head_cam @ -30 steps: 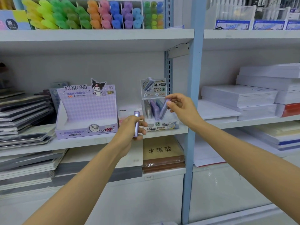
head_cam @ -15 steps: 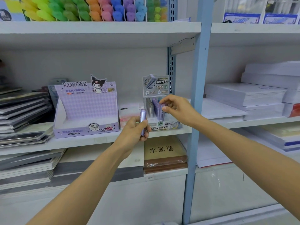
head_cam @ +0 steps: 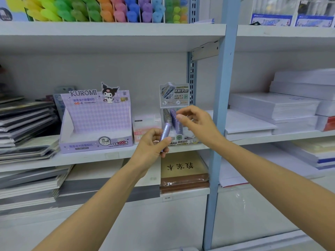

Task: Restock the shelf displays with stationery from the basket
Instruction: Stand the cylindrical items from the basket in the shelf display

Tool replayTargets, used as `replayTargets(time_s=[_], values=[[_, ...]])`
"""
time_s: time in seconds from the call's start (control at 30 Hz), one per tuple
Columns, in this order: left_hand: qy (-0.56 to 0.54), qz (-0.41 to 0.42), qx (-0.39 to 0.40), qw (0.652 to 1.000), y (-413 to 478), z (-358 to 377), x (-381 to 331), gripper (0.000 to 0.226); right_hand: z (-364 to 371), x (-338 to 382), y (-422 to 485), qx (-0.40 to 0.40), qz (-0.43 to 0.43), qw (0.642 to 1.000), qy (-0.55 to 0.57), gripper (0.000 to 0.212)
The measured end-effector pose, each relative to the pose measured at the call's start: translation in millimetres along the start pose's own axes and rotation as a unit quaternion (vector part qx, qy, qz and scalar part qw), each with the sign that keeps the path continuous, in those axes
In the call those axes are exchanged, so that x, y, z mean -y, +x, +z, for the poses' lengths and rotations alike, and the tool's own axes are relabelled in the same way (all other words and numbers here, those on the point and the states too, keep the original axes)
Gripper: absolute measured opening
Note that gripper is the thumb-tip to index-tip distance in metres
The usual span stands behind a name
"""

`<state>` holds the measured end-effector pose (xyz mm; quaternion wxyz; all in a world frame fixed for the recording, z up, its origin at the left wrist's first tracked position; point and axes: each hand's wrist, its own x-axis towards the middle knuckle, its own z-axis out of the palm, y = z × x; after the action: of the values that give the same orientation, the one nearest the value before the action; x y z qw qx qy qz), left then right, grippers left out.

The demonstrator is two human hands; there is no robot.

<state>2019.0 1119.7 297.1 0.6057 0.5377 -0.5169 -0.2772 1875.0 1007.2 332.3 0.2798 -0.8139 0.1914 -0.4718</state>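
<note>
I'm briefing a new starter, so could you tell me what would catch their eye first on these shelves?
Mid-shelf, the left hand grips a lilac tube while the right hand reaches the tubes in the small display. Left of them stands the purple Kuromi box, and bright highlighters line the top shelf.

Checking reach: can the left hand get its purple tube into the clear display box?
Likely not yet: the right hand covers the clear display box from above, pinching a tube there; the left hand holds its purple tube in front.
</note>
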Motion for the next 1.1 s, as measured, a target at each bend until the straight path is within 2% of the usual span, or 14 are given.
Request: replayTargets(time_s=[0.07,0.13,0.2,0.27,0.33,0.4,0.47,0.53,0.63,0.8,0.93,1.1], values=[[-0.001,0.008,-0.003,1.000,-1,6,-3,0.021,5,8,-6,0.053,0.025,0.997,0.053,0.015],[-0.001,0.012,-0.003,1.000,-2,13,-5,0.026,7,11,-10,0.080,0.032,0.995,0.051,0.016],[0.022,0.024,-0.011,0.999,-2,19,-7,0.026,2,11,-11,0.066,0.046,0.995,0.066,0.014],[0.120,0.074,-0.043,0.989,-1,22,-7,0.025,-9,7,-10,0.022,0.054,0.995,0.084,0.013],[0.254,0.151,-0.071,0.953,1,23,-4,0.026,-21,0,-8,-0.033,0.053,0.997,0.038,0.014],[0.366,0.214,-0.071,0.903,3,25,0,0.034,-31,-10,-10,-0.049,0.049,0.996,-0.058,0.015],[0.461,0.225,-0.039,0.857,8,26,6,0.045,-34,-19,-15,-0.036,0.052,0.987,-0.149,0.013],[0.526,0.204,0.008,0.826,10,25,13,0.053,-33,-23,-18,-0.030,0.071,0.984,-0.161,0.012],[0.553,0.206,0.030,0.806,11,21,18,0.054,-31,-22,-19,-0.019,0.101,0.989,-0.110,0.013],[0.569,0.238,-0.008,0.787,8,8,11,0.031,-25,-20,-20,-0.011,0.111,0.994,-0.014,0.009],[0.552,0.259,-0.018,0.792,3,-3,8,0.024,-26,-18,-16,0.013,0.105,0.994,-0.004,0.008],[0.531,0.296,-0.057,0.792,10,-9,6,0.040,-32,-14,17,-0.088,0.054,0.994,-0.017,0.014]])
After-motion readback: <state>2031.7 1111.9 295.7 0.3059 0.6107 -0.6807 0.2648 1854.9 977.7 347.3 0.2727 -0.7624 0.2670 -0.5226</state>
